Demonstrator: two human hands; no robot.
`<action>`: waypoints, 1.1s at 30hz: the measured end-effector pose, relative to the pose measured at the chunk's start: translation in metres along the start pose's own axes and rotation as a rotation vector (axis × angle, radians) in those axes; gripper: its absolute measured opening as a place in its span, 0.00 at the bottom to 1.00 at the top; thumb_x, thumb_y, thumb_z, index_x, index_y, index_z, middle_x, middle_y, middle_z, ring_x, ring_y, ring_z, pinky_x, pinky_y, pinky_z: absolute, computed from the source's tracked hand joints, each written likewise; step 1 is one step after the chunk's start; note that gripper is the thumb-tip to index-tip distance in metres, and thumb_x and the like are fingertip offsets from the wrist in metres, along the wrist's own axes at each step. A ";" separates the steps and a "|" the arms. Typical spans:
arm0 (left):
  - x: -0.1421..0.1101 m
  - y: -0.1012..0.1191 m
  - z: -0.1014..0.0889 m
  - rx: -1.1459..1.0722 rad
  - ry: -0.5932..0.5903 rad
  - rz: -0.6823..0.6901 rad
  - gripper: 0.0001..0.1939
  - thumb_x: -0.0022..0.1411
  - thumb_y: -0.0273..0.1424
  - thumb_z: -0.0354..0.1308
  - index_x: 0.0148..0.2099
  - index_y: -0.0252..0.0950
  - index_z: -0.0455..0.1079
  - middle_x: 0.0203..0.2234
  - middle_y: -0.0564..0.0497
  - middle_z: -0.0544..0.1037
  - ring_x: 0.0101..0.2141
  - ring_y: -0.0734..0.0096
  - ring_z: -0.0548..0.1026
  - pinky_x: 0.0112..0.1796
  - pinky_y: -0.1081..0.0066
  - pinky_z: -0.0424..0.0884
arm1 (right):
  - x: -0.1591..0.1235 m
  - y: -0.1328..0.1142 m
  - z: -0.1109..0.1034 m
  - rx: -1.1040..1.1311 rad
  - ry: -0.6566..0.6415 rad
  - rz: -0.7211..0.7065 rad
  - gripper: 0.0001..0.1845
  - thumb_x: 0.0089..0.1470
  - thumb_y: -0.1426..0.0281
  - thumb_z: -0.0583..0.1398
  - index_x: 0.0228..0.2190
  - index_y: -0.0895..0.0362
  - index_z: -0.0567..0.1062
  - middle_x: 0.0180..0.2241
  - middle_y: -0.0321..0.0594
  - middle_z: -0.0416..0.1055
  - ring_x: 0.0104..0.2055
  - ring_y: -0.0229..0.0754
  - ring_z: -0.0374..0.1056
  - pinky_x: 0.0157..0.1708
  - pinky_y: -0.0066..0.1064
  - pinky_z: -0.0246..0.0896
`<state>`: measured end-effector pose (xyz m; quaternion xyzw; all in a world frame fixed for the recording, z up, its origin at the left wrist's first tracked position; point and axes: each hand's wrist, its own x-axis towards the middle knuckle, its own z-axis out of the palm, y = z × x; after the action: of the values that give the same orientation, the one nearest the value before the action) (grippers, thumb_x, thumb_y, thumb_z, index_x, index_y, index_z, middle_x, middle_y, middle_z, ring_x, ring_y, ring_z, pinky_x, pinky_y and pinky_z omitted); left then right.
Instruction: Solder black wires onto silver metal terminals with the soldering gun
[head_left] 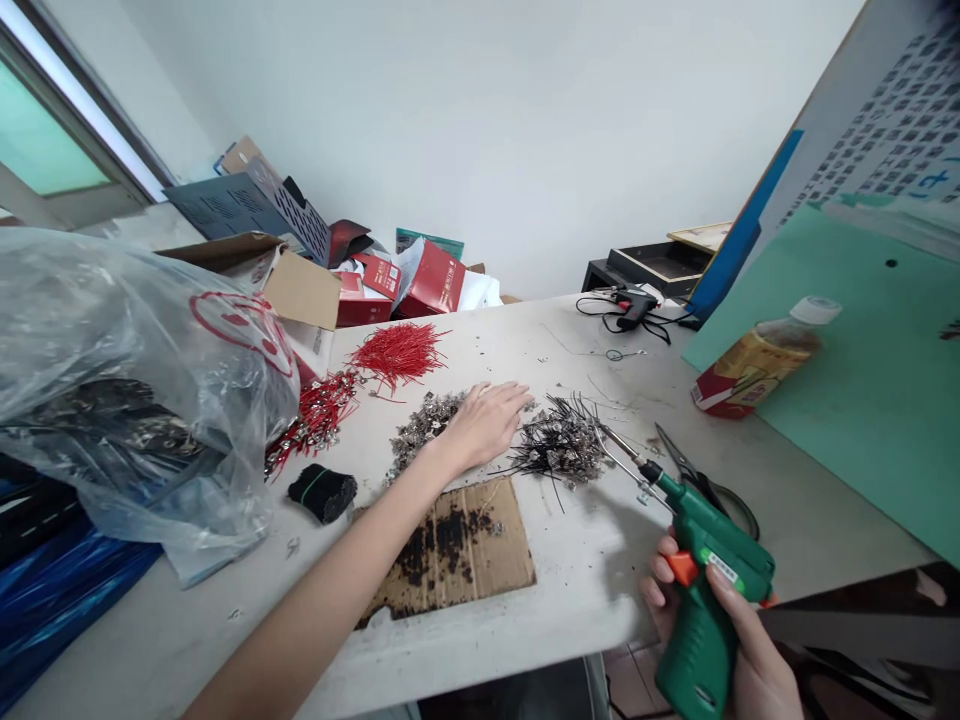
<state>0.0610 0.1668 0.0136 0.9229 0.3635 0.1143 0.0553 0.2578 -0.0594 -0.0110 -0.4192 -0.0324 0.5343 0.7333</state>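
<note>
My left hand [484, 422] lies flat, fingers stretched out, on a pile of small grey metal parts [420, 428] in the middle of the white table [577, 560]. Just to its right sits a heap of black wires with metal ends [559, 445]. My right hand [739, 650] is wrapped round the grip of a green soldering gun [701, 580] at the table's front edge. The gun's metal tip [619, 450] points up-left and reaches the black wire heap. A burnt piece of cardboard [457, 548] lies in front of my left forearm.
Red wire bundles [397, 352] and a black bundle [324, 492] lie to the left, beside a large plastic bag [127, 380]. Scissors [697, 475] rest by the gun. A bottle [757, 358] lies on a green board [862, 400]. Boxes [431, 280] and a glue gun [634, 305] sit behind.
</note>
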 end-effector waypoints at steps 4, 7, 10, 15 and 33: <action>-0.002 -0.006 0.004 0.024 -0.017 0.028 0.17 0.73 0.28 0.48 0.58 0.41 0.70 0.60 0.47 0.74 0.60 0.61 0.70 0.62 0.50 0.58 | 0.001 0.000 -0.001 0.001 -0.007 0.025 0.17 0.51 0.63 0.68 0.44 0.54 0.79 0.39 0.42 0.68 0.35 0.40 0.62 0.30 0.29 0.67; -0.013 -0.012 0.000 0.032 -0.005 0.028 0.15 0.72 0.28 0.49 0.55 0.39 0.72 0.59 0.47 0.75 0.60 0.62 0.70 0.61 0.54 0.60 | 0.002 0.001 -0.002 0.020 0.004 0.027 0.18 0.51 0.63 0.68 0.44 0.53 0.78 0.40 0.42 0.68 0.35 0.40 0.63 0.31 0.30 0.67; -0.015 -0.013 -0.005 0.030 0.012 0.027 0.16 0.73 0.28 0.48 0.58 0.38 0.70 0.61 0.46 0.73 0.61 0.63 0.69 0.61 0.56 0.62 | 0.002 0.000 -0.002 0.033 0.004 0.028 0.18 0.52 0.64 0.67 0.46 0.54 0.78 0.40 0.42 0.68 0.36 0.40 0.63 0.31 0.29 0.67; 0.008 -0.002 -0.005 0.024 -0.021 0.106 0.21 0.72 0.26 0.48 0.64 0.42 0.65 0.64 0.49 0.70 0.62 0.64 0.68 0.62 0.55 0.59 | 0.001 0.000 -0.002 0.026 -0.017 0.026 0.17 0.51 0.63 0.68 0.44 0.54 0.78 0.40 0.42 0.68 0.35 0.40 0.63 0.30 0.30 0.67; 0.005 -0.011 -0.006 -0.039 -0.035 0.081 0.15 0.69 0.29 0.54 0.57 0.43 0.70 0.54 0.50 0.78 0.55 0.62 0.72 0.56 0.57 0.62 | 0.003 0.000 -0.002 -0.028 0.000 0.010 0.17 0.50 0.62 0.69 0.41 0.54 0.79 0.40 0.42 0.70 0.36 0.40 0.64 0.31 0.30 0.67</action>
<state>0.0555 0.1784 0.0181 0.9375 0.3227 0.1071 0.0749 0.2600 -0.0581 -0.0136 -0.4293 -0.0378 0.5375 0.7248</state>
